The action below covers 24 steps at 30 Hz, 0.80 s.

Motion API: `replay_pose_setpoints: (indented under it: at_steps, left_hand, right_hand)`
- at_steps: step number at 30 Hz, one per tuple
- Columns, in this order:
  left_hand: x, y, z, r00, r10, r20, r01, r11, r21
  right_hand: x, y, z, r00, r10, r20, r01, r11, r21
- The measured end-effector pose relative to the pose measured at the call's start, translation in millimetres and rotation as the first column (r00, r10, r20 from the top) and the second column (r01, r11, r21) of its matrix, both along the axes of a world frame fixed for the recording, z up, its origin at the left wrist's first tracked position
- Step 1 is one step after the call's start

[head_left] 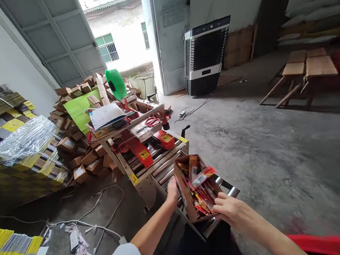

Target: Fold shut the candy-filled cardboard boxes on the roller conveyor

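Note:
An uncovered cardboard box [188,201] rests on the roller conveyor [206,230] right in front of me. Many small red, orange and yellow packets [203,193] fill it, with a few lying loosely on top. My left hand [172,189] holds the box's left side, its fingers partly hidden along the wall. At the near right corner, my right hand [228,207] grips the rim with its fingers curled over the edge. Beyond the box stands a carton-sealing machine [144,155] with red guides and a roll of green tape [116,84] above.
Small cartons [85,166] lie heaped behind the machine. Yellow-and-grey stacks [15,251] stand at left, with cables [108,228] on the floor. An air cooler [206,58] is by the doorway, wooden benches [319,63] are at right, and something red [330,242] is at lower right.

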<state>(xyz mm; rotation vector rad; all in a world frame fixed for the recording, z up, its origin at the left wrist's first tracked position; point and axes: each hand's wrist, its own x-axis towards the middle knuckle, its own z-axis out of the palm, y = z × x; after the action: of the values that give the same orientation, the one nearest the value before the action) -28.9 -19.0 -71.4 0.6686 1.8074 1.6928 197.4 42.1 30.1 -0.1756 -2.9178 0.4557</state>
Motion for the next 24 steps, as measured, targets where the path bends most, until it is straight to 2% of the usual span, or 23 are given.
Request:
replay_pose_setpoints:
  at_steps: [3, 4, 7, 9, 12, 14, 17, 21, 24]
  left_hand:
    - [-45, 9, 16.6, 0.993, 0.107, -0.046, -0.101, 0.988, 0.120]
    - [-58, 14, 25.7, 0.995, 0.081, -0.062, -0.070, 0.984, 0.166]
    - [-84, 27, 51.1, 0.987, -0.129, -0.100, 0.148, 0.967, 0.206]
    - [-91, 31, 60.0, 0.971, -0.223, -0.084, 0.234, 0.957, 0.173]
    - [-90, 27, 60.8, 0.973, -0.225, -0.045, 0.230, 0.958, 0.174]
    - [-87, 22, 58.8, 0.974, -0.223, -0.038, 0.226, 0.956, 0.189]
    - [-86, 16, 59.8, 0.981, -0.183, -0.069, 0.194, 0.957, 0.214]
    - [-92, 19, 66.5, 0.981, -0.135, -0.138, 0.159, 0.970, 0.182]
    - [-97, 25, 70.2, 0.960, -0.150, -0.238, 0.185, 0.974, 0.131]
  right_hand:
    - [-32, 22, -0.8, 0.987, 0.112, 0.118, -0.111, 0.994, -0.016]
    - [-38, 28, -2.5, 0.982, 0.136, 0.128, -0.135, 0.991, -0.014]
    - [-47, 40, -10.3, 0.988, 0.145, 0.043, -0.147, 0.988, 0.049]
    - [-45, 42, -16.3, 0.990, 0.092, -0.110, -0.081, 0.991, 0.108]
    - [-44, 32, -24.3, 0.935, -0.066, -0.347, 0.113, 0.987, 0.117]
    - [-55, 19, -27.0, 0.900, -0.188, -0.394, 0.241, 0.966, 0.090]
    - [-86, 3, -25.4, 0.911, -0.295, -0.287, 0.336, 0.936, 0.105]
    - [-121, 4, -17.4, 0.952, -0.300, -0.067, 0.306, 0.944, 0.126]
    - [-132, 11, -14.4, 0.953, -0.301, -0.017, 0.300, 0.942, 0.151]
